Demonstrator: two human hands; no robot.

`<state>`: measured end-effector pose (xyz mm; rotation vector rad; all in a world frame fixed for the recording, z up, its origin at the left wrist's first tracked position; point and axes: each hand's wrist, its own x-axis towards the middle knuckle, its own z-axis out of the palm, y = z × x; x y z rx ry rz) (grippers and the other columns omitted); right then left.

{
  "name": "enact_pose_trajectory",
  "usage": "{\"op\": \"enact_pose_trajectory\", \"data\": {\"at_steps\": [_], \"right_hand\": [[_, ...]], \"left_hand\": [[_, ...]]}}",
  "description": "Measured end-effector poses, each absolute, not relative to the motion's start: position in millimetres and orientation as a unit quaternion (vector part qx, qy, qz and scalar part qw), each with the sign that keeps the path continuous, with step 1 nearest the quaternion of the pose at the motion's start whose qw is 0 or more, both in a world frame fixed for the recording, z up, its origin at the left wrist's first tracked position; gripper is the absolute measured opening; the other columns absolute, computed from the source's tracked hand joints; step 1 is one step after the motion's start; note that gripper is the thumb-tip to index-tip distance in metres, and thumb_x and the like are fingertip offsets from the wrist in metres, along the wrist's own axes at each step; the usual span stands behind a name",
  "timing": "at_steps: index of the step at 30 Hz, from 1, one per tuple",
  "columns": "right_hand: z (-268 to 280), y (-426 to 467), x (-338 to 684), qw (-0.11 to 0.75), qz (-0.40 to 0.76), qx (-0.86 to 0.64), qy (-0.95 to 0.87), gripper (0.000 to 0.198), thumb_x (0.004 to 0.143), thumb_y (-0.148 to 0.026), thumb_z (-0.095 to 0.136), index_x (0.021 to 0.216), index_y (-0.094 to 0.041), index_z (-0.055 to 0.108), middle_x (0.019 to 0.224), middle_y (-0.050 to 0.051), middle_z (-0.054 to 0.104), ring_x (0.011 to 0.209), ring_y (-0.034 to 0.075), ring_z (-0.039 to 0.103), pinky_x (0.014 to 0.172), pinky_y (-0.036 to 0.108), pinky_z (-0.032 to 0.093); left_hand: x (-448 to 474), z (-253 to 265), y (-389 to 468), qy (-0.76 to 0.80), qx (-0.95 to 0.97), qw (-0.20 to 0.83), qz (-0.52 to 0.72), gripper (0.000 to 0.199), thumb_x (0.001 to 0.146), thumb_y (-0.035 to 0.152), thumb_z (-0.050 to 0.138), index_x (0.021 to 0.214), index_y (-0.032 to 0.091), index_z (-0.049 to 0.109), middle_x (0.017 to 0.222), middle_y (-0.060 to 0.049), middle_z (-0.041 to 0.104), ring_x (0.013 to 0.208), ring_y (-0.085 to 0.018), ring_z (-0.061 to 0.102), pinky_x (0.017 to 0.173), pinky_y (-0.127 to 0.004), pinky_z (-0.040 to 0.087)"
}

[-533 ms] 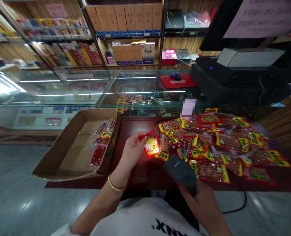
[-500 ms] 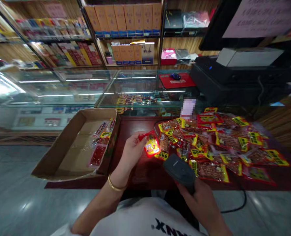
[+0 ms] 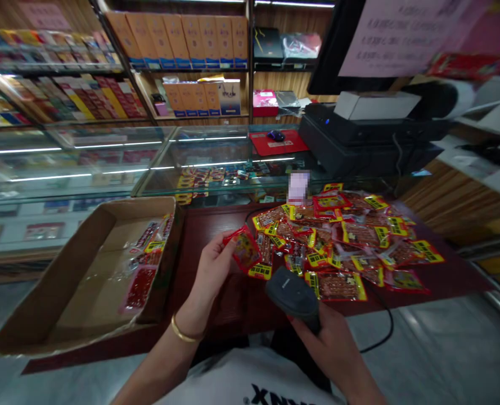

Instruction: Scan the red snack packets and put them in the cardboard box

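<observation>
Our hands: left hand (image 3: 212,260) pinching a red packet (image 3: 248,252); right hand (image 3: 337,344) wrapped round a scanner (image 3: 292,293).
Red packet: over the table (image 3: 205,222); we judge it light, limp, slippery, best held by its edge.
Surroundings: snack pile (image 3: 361,234) nearby.

A dark-red wooden tabletop (image 3: 203,225) crosses the lower frame, bearing an open cardboard box (image 3: 91,289) at left and heaped snack packets (image 3: 359,235) centre-right.

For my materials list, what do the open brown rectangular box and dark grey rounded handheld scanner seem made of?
Open brown rectangular box: probably matte cardboard, given its bare tan walls. Dark grey handheld scanner: likely satin plastic, given its smooth, faintly shining shell.
</observation>
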<state>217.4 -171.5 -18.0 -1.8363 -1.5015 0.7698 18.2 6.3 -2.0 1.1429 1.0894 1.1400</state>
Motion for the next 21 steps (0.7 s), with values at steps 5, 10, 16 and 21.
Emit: {"op": "enact_pose_trajectory", "data": {"at_steps": [5,10,16,21], "right_hand": [[-24.4,-199.6,237.3,0.344,0.312,-0.739,-0.488,0.029,0.091,-0.040,0.058,0.095,-0.018,0.077,0.083,0.008,0.081,0.075,0.025,0.076,0.074,0.032,0.058],[-43.2,-219.3,253.0,0.355,0.306,-0.768,-0.436,0.033,0.091,-0.047,0.056,0.083,-0.019,0.073,0.065,0.005,0.074,0.061,0.022,0.070,0.062,0.029,0.053],[-42.4,-221.0,254.1,0.374,0.297,-0.781,-0.402,0.036,0.088,-0.054,0.060,0.077,-0.021,0.071,0.064,0.005,0.074,0.060,0.023,0.070,0.061,0.029,0.052],[-46.2,-216.4,260.9,0.337,0.307,-0.774,-0.439,0.044,0.088,-0.061,0.059,0.072,-0.022,0.072,0.064,0.007,0.076,0.060,0.024,0.071,0.060,0.029,0.054]], "left_hand": [[50.0,-5.8,18.6,0.432,0.400,0.664,0.462,0.040,0.075,0.034,0.082,0.110,0.019,0.071,0.093,-0.002,0.076,0.071,-0.013,0.067,0.061,-0.023,0.053],[139.6,-0.1,31.4,0.354,0.366,0.760,0.404,0.033,0.075,0.018,0.078,0.106,0.018,0.068,0.096,-0.006,0.076,0.076,-0.014,0.071,0.070,-0.027,0.059],[241.0,16.1,53.0,0.319,0.415,0.778,0.348,0.029,0.080,0.010,0.069,0.108,0.015,0.071,0.103,-0.012,0.078,0.094,-0.021,0.074,0.087,-0.035,0.060],[191.3,8.3,45.3,0.349,0.473,0.720,0.369,0.042,0.074,0.005,0.074,0.113,0.018,0.073,0.124,-0.012,0.074,0.111,-0.022,0.069,0.097,-0.034,0.055]]}}
